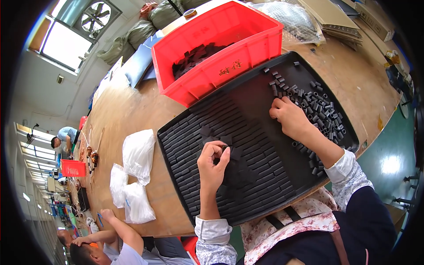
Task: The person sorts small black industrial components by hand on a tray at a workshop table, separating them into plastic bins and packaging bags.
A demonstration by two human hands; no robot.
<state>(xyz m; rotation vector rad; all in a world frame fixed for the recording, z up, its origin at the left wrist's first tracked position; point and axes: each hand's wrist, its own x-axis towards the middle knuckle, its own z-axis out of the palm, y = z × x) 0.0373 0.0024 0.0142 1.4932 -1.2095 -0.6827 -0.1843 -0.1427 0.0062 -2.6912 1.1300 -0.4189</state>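
A large black tray lies before me. Its left part carries rows of short black tubes laid end to end, with several flat black square pieces loose on top. My left hand is over these rows, thumb and forefinger pinched on a small black piece; its exact kind is hard to see. In the tray's right part is a heap of loose black tubes. At the heap's left edge, my right hand has its fingers curled together, and what they hold is hidden.
A red plastic bin holding black square pieces stands against the tray's far edge. White plastic bags lie on the wooden table to the left. Bubble wrap and cardboard are behind. Another person's arm rests at lower left.
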